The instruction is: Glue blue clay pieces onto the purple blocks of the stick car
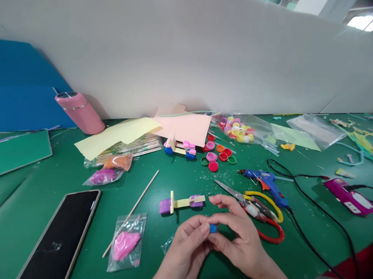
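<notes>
Both hands meet at the lower middle of the head view around a small blue lump (213, 228) that looks like modelling clay. My left hand (189, 240) pinches it from the left with thumb and forefinger. On the other side, the fingertips of my right hand (240, 235) press on it, and they cover most of it. Just beyond the hands lies a small model (182, 203) of pale sticks with purple blocks at its ends. A similar model (180, 149) with blue and pink parts stands farther back.
Scissors (259, 209) and a blue glue gun (264, 180) with a trailing cord lie at right. Coloured bottle caps (219, 155) are scattered behind. At left are a phone (61, 233), a bag of pink clay (127, 245), a thin stick (131, 212) and a pink bottle (82, 114).
</notes>
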The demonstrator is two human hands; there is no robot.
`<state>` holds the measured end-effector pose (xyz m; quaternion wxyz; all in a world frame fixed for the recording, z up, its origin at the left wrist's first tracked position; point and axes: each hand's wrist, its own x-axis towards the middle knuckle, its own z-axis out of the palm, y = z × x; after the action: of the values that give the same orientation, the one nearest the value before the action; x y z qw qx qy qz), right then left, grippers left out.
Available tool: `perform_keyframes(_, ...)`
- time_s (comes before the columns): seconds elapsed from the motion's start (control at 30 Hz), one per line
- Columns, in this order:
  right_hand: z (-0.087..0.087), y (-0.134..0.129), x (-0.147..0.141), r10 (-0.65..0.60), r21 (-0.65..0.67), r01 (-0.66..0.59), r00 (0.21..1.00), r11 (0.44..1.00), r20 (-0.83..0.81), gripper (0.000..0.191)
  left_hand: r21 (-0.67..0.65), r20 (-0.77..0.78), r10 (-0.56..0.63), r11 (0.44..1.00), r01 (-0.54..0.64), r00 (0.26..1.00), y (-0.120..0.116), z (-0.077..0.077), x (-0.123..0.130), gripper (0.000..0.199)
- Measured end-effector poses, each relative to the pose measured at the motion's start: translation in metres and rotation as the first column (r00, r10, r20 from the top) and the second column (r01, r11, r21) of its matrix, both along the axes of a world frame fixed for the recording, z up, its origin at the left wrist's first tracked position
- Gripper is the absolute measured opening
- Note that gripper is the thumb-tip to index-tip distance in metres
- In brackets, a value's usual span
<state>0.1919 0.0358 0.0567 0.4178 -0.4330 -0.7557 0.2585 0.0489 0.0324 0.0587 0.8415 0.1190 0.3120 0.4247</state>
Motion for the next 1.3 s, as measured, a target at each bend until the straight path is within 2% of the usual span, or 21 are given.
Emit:
perform_keyframes(0.13, 0.002, 0.0, 0.001, 0.04, -0.008, -0.04, 0.999, 0.999, 0.021, 0.031, 0.027, -0.02, 0.003, 1.0, -0.002, 1.0, 0.0, -0.007, 0.0, 0.015)
perform_keyframes(0.2, 0.002, -0.001, 0.002, 0.048, -0.009, -0.048, 0.998, 0.999, 0.032, 0.029, 0.027, -0.02, 0.008, 1.0, -0.008, 1.0, 0.001, -0.008, 0.0, 0.017)
perform_keyframes(0.37, 0.001, 0.001, 0.004, 0.044, -0.004, -0.044, 0.997, 0.999, 0.064, 0.022, 0.004, -0.051, 0.002, 1.0, -0.002, 0.999, 0.0, -0.001, 0.001, 0.022)
perform_keyframes(0.5, 0.001, 0.002, 0.005, 0.079, -0.009, -0.079, 0.992, 0.997, 0.097, 0.024, -0.002, -0.104, 0.004, 1.0, -0.004, 0.995, 0.0, -0.001, 0.001, 0.016)
perform_keyframes(0.63, 0.002, 0.002, 0.004, 0.092, -0.042, -0.088, 0.992, 0.995, 0.092, 0.033, 0.037, -0.141, 0.011, 0.999, -0.005, 0.99, 0.001, -0.005, 0.001, 0.016)
perform_keyframes(0.77, 0.004, 0.002, 0.003, 0.106, -0.067, -0.1, 0.989, 0.993, 0.1, 0.027, 0.104, -0.188, 0.016, 0.995, 0.004, 0.982, 0.001, -0.005, 0.002, 0.016)
perform_keyframes(1.03, 0.003, 0.003, 0.004, 0.093, -0.099, -0.092, 0.996, 0.991, 0.006, 0.022, 0.028, -0.083, 0.013, 1.0, -0.011, 0.996, 0.0, 0.002, 0.002, 0.022)
perform_keyframes(1.17, 0.003, 0.003, 0.004, 0.093, -0.069, -0.092, 0.996, 0.993, 0.008, 0.026, 0.076, -0.159, 0.01, 0.997, 0.002, 0.987, 0.0, 0.003, 0.003, 0.019)
perform_keyframes(1.3, 0.004, 0.003, 0.004, 0.068, 0.025, -0.07, 0.995, 0.997, 0.076, 0.025, 0.113, -0.235, 0.03, 0.994, -0.003, 0.972, -0.001, 0.005, 0.004, 0.018)
